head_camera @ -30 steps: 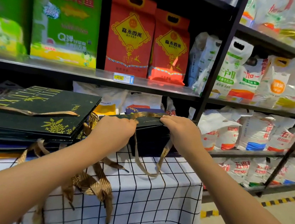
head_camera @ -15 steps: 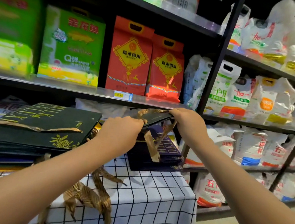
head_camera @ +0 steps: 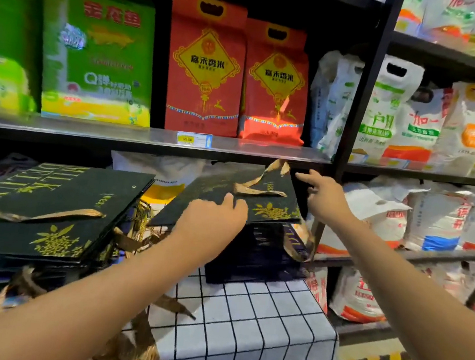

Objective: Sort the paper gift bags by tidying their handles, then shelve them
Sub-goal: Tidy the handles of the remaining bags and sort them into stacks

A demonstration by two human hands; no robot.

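On the checked tablecloth point(head_camera: 257, 326), the left hand point(head_camera: 210, 224) presses the flat dark-green paper gift bag point(head_camera: 228, 196) with near-straight fingers, while the right hand point(head_camera: 325, 198), open and empty, should lay the gold ribbon handle point(head_camera: 254, 188) flat.

Tall stack of flat gift bags point(head_camera: 46, 216) lay left on the table point(head_camera: 256, 331), shorter stack point(head_camera: 256, 257) to its right, one tilted bag point(head_camera: 228, 196) atop it, shelf point(head_camera: 146, 135) above, sacks point(head_camera: 435, 219) further right.
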